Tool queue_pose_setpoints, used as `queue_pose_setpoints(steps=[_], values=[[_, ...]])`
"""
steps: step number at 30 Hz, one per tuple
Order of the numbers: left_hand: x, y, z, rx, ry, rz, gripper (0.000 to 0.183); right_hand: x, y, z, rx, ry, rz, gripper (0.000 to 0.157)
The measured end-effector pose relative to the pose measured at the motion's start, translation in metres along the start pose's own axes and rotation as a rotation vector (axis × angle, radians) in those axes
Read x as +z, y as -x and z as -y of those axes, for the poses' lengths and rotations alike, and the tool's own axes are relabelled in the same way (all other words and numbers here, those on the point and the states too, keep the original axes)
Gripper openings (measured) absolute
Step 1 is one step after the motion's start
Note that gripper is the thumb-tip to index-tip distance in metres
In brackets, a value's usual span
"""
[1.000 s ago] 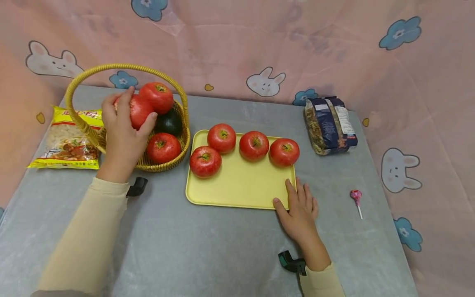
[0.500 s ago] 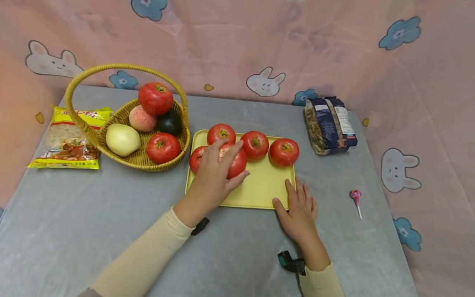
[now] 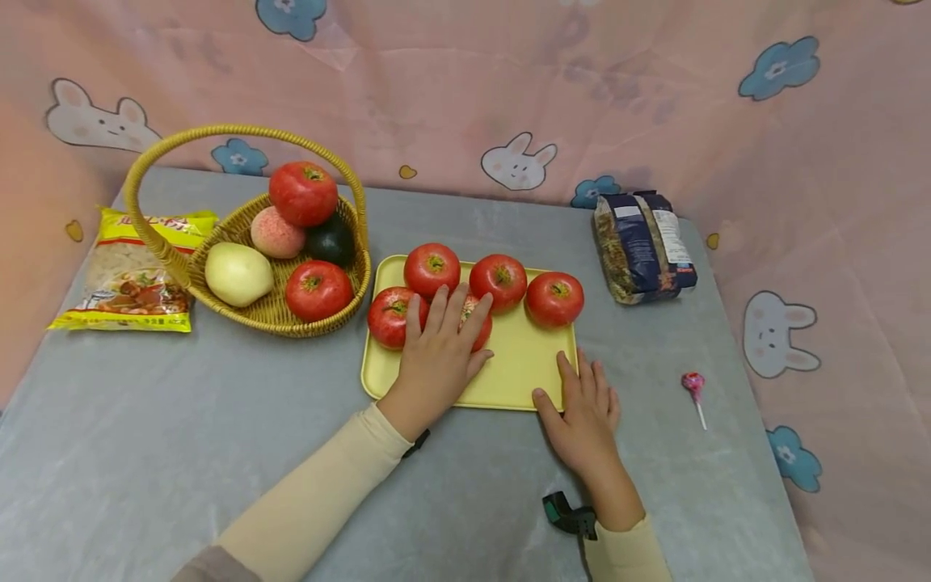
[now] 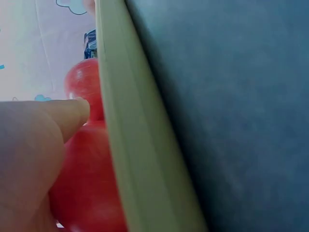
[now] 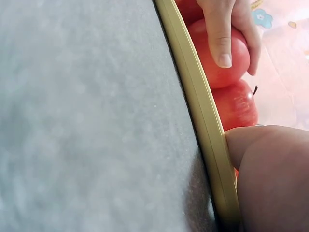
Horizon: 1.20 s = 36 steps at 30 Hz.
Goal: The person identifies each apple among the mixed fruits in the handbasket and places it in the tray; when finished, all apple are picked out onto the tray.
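Currently the left grip (image 3: 439,352) clasps 1 red fruit (image 5: 236,63); the right grip (image 3: 584,416), spread, touches the yellow tray (image 3: 516,360) near right.

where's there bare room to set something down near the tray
Free: the yellow tray between left hand and right hand; gray tabletop in front, between the sleeves. Crowded: tray's far side, with red fruits; narrow gap to the basket.

Grey table (image 3: 473,485) bears basket (image 3: 280,326), tray (image 3: 516,356), packets (image 3: 647,246), apparent lollipop (image 3: 694,385).
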State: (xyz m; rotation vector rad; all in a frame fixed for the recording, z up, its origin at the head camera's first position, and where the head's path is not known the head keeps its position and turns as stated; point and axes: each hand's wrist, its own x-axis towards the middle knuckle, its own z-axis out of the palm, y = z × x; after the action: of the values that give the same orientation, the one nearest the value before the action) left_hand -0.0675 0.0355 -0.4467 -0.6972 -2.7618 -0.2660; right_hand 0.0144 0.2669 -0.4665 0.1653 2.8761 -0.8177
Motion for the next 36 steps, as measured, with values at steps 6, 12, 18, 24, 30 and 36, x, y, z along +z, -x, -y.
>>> queue_pose_setpoints(steps=[6,12,18,24,30,36], values=[[-0.001,0.000,0.000,0.001,0.021,0.037,0.081,-0.001,0.000,-0.003,0.012,0.005,0.009,0.074],[-0.018,0.002,0.013,-0.057,0.202,0.078,0.085,0.002,0.000,-0.005,0.010,0.010,0.001,0.075],[-0.062,-0.006,0.079,-0.214,0.364,-0.024,0.087,0.000,0.000,-0.004,0.003,-0.003,-0.002,0.074],[-0.098,-0.029,0.164,-0.364,0.424,0.044,0.088,-0.003,0.000,-0.003,0.004,-0.004,-0.002,0.074],[-0.105,-0.058,0.212,-0.426,0.437,0.147,0.092,-0.003,0.000,-0.003,-0.005,-0.004,-0.008,0.074],[-0.097,-0.074,0.233,-0.429,0.508,0.263,0.090,0.000,0.000,-0.003,-0.014,-0.010,-0.015,0.073]])
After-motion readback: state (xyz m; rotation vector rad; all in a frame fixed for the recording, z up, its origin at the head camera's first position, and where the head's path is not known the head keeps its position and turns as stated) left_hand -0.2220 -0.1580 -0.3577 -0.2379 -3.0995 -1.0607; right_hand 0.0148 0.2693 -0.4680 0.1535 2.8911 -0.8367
